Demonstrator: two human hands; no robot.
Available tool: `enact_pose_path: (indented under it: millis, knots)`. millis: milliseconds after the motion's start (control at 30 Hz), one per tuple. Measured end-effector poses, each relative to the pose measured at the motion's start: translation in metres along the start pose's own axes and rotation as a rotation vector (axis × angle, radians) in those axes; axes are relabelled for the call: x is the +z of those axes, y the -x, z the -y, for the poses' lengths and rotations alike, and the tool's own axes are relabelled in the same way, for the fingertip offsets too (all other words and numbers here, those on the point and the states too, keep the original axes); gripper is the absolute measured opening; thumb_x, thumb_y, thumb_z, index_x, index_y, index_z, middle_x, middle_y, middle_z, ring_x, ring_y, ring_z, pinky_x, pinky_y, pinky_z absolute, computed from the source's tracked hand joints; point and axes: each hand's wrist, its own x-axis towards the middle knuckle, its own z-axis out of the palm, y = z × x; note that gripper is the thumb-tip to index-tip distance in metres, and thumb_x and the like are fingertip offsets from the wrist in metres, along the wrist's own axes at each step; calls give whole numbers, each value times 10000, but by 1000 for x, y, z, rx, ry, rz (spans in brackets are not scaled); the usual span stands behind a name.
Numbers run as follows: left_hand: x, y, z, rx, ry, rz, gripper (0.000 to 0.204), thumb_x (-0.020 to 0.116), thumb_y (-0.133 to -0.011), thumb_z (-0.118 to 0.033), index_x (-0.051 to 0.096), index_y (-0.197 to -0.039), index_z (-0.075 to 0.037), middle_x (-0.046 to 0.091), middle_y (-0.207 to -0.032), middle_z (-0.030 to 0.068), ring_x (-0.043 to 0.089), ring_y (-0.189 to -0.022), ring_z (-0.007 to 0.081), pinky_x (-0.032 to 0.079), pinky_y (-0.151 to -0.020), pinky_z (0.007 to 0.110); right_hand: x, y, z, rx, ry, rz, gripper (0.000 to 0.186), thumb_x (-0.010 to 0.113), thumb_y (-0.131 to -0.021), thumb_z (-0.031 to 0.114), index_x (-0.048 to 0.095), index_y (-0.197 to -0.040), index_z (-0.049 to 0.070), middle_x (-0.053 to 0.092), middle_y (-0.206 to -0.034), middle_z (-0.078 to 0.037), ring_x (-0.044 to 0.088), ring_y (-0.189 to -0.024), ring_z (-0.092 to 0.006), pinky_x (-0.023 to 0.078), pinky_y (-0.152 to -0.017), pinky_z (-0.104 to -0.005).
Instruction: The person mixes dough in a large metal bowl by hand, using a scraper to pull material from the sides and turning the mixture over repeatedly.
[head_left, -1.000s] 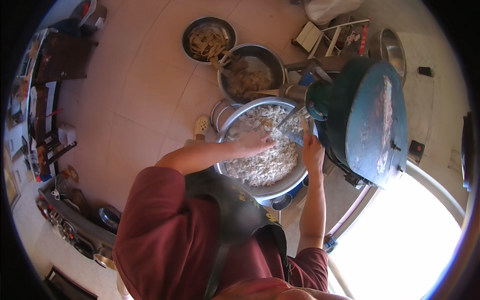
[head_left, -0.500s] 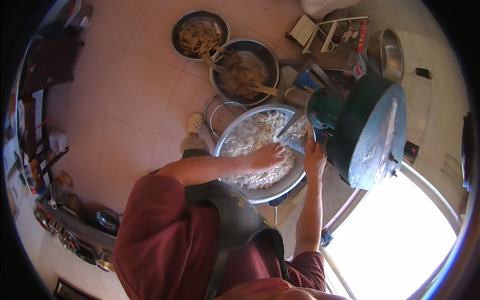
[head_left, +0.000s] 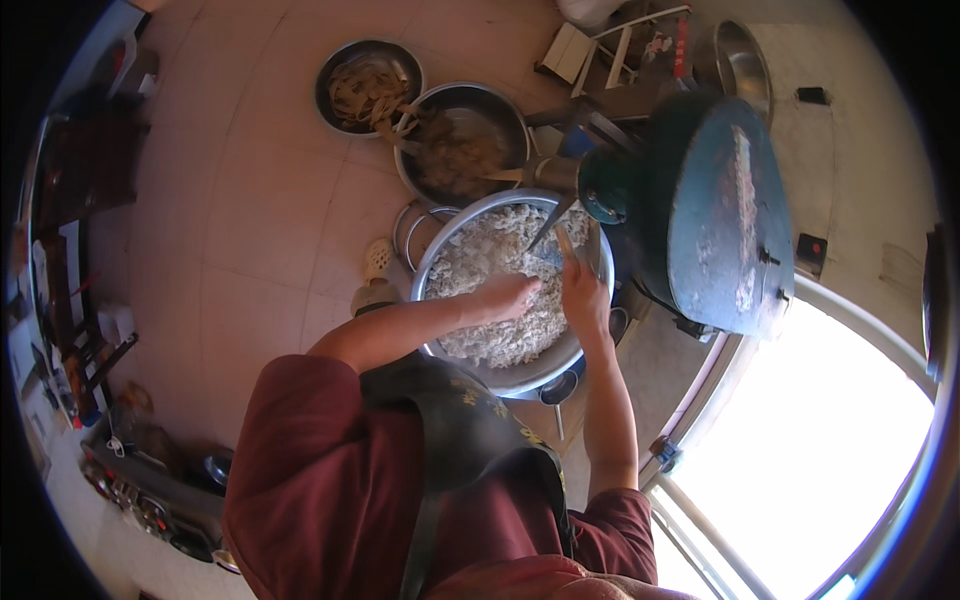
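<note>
A wide metal basin (head_left: 428, 285) in front of me holds a heap of white, crumbly, moist-looking stuff (head_left: 490, 245). Over the middle of the heap is my left hand (head_left: 508, 297), its fingers curled in; whether anything is inside them is hidden. Close beside it, at the basin's right side, my right hand (head_left: 585, 295) is closed around a tool with a wooden handle (head_left: 567, 245) and a flat blue-grey blade (head_left: 546, 256). That blade lies at the white stuff, partly hidden. A dark pointed metal piece (head_left: 553, 224) juts over the basin from the machine.
A large green machine (head_left: 725, 220) stands right of the basin; its metal tube (head_left: 555, 173) points at a pan (head_left: 524, 140) holding brown strips. Farther left, another pan (head_left: 322, 95) holds more strips. A bright doorway (head_left: 800, 450) lies right. A small ladle-like pan (head_left: 558, 388) is below the basin.
The view has shifted. My right hand has come in over the basin, nearer my left hand, with the wooden-handled tool. My left hand has drawn back slightly from the blade, its fingers more curled.
</note>
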Motion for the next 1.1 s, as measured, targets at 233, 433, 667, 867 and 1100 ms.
enact_pose_path:
  millis: [233, 433, 667, 867, 1100]
  knots:
    - [0, 2, 14, -20, 46, 72, 280, 749, -764, -85, 631, -1015, -51, 621, -1053, 166, 586, -1007, 322, 460, -911, 423, -25, -7, 6, 102, -108, -99, 376, 489, -976, 374, 608, -1057, 27, 665, -780, -287, 645, -673, -469, 528, -645, -564]
    - [6, 3, 10, -87, -14, 82, 300, 636, -819, -20, 586, -1112, -62, 608, -1103, 176, 583, -1056, 355, 461, -929, 431, -1, -32, 11, 91, -64, -7, 392, 436, -995, 352, 644, -1030, 21, 678, -847, -283, 665, -806, -458, 541, -712, -550]
    - [-9, 10, -29, -96, -68, 62, 279, 570, -887, -22, 553, -1164, -52, 588, -1092, 196, 588, -1038, 375, 482, -883, 443, -19, 19, 0, -16, -141, 17, 395, 458, -977, 349, 642, -1032, 4, 680, -816, -279, 674, -711, -449, 559, -649, -527]
    - [-27, -22, -81, -43, -358, -40, 331, 573, -872, -19, 557, -1201, -56, 530, -1134, 174, 578, -1021, 391, 494, -883, 464, -5, -31, -18, 69, -165, -155, 335, 485, -960, 339, 661, -937, 55, 676, -780, -263, 669, -704, -439, 551, -638, -524]
    - [-44, -90, -79, 421, -693, -288, 423, 618, -795, 6, 572, -1213, -41, 536, -1237, 144, 505, -1183, 350, 453, -990, 472, -30, 15, -51, 9, -225, -293, 350, 508, -957, 284, 707, -831, 25, 673, -720, -237, 662, -640, -419, 539, -587, -523]
